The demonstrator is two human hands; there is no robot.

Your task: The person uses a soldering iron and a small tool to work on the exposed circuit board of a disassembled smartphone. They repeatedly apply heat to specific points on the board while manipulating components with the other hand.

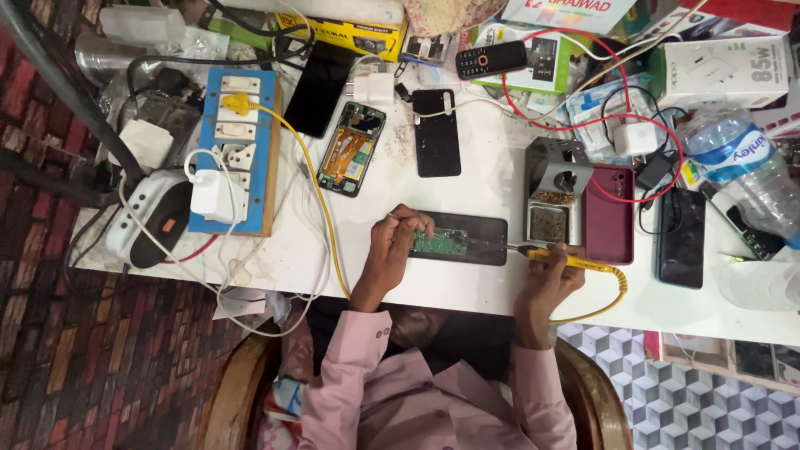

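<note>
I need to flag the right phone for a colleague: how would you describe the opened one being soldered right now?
On the white table, look at its near edge between the person's hands. The opened phone lies flat there, dark, with a green circuit board exposed; unlike the other opened phone farther back, the left hand rests on it.

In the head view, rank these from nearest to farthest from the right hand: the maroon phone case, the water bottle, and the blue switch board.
Measured from the right hand:
1. Maroon phone case, just above the hand and slightly to its right.
2. Water bottle, lying at the table's far right.
3. Blue switch board, across the table on the left side, beyond the left hand.
</note>
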